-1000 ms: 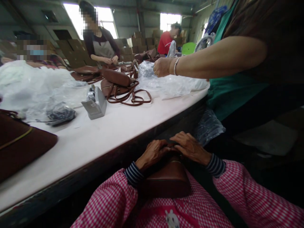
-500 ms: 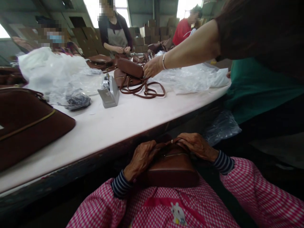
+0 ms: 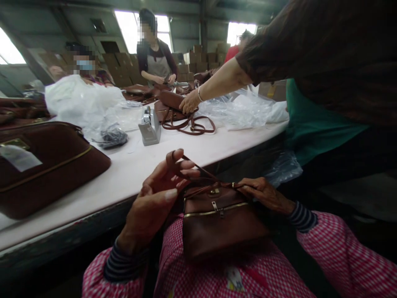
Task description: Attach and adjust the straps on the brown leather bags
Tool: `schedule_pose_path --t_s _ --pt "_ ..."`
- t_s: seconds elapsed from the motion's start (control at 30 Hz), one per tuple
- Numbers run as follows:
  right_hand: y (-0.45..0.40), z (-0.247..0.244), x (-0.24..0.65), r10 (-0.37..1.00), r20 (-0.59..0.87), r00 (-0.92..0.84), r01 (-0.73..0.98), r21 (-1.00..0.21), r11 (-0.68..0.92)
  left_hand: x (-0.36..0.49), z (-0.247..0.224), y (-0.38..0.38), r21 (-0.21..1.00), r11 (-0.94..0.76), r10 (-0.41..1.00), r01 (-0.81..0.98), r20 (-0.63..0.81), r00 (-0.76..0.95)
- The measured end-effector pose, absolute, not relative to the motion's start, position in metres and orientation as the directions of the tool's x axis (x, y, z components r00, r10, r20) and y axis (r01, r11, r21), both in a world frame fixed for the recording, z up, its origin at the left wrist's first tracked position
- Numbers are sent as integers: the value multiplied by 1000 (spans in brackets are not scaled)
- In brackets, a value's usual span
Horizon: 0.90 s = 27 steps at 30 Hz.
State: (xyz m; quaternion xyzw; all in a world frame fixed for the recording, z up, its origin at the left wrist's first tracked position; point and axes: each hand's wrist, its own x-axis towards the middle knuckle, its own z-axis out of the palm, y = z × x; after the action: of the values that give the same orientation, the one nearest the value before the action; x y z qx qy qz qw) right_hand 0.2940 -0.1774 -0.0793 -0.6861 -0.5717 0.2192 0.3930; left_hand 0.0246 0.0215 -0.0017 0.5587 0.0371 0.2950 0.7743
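Note:
A brown leather handbag (image 3: 220, 231) with a gold zipper rests on my lap, tilted so its zipped side shows. My left hand (image 3: 155, 198) is left of the bag, palm turned inward and thumb apart. A thin brown strap (image 3: 203, 169) runs from the bag's top and loops around the fingers of this hand. My right hand (image 3: 268, 193) is closed at the bag's upper right corner, pinching the strap beside a small gold ring. Those fingertips are partly hidden.
On the white table (image 3: 136, 165) stand a large brown bag (image 3: 56, 174), a grey tape dispenser (image 3: 150, 128) and clear plastic wrapping (image 3: 80, 97). A co-worker's arm (image 3: 217, 82) reaches from the right to another brown bag (image 3: 170, 101). More people stand behind.
My left hand has moved left and turned palm inward, drawing a strap loop out. The bag has tipped so its zipped side shows. My right hand keeps near the top right corner.

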Motion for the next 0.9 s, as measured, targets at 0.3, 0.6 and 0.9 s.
schedule_pose_path --t_s 0.3,0.6,0.9 --pt "-173 -28 238 969 226 102 585 -801 125 32 11 24 972 -193 497 -131 212 841" --pt "-190 -36 239 976 202 81 674 -732 95 1 7 47 825 -540 472 166 132 872" --pt "-174 -36 244 921 293 256 600 -795 86 3 -14 35 734 -655 574 180 328 750"
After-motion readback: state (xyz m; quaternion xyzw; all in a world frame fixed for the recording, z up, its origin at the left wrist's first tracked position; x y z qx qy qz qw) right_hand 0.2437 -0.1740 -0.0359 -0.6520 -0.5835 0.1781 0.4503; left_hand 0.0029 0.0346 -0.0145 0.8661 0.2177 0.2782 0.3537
